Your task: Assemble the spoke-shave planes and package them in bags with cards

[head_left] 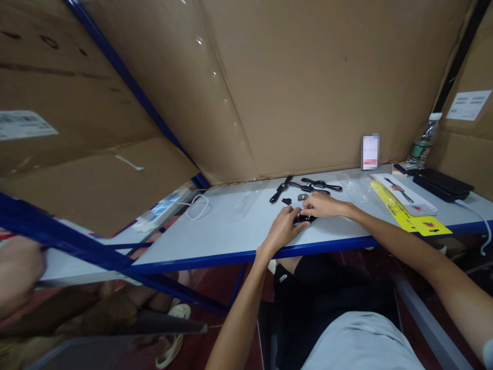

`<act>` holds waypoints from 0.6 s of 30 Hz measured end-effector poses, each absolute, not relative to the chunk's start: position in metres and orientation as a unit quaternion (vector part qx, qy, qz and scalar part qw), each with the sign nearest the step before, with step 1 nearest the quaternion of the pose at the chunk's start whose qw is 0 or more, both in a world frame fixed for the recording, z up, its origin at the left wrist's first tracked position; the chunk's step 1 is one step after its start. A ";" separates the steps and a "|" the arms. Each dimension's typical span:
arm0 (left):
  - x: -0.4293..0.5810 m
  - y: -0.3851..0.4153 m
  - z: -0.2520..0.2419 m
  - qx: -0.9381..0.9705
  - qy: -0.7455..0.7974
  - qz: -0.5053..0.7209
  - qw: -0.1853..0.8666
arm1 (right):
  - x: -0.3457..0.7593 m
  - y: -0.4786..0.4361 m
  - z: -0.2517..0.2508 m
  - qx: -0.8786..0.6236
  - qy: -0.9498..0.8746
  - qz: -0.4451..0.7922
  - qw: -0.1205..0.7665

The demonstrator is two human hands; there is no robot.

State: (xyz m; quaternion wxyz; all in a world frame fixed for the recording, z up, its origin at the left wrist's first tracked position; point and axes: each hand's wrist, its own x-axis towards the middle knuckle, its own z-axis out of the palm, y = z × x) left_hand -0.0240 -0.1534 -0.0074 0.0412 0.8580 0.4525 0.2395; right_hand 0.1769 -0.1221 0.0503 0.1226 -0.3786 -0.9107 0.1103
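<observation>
Clutter first: three spare tools [281, 190] lie just beyond the fingertips, with a small black part [286, 201] and a grey blade [302, 197] closer in. Right of the fingers: plastic bags [355, 189], yellow card [404, 213], white card [418, 194], then black case [442, 184]. Phone [370, 152] and bottle [422, 145] stand farther off, beyond the fingers to the right; white cable [198, 207] well left. Black tool [303, 219] sits under both hands near the table [223, 234] edge; visible part runs roughly left-right, heading unclear. Left hand [285, 226]: fingers and thumb pinching tool. Right hand [322, 204]: fingers bent over it, grip hidden.
</observation>
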 end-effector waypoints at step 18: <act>-0.025 -0.153 -0.007 0.854 0.455 0.244 0.065 | 0.184 -0.122 0.054 -0.373 -0.915 0.116 0.101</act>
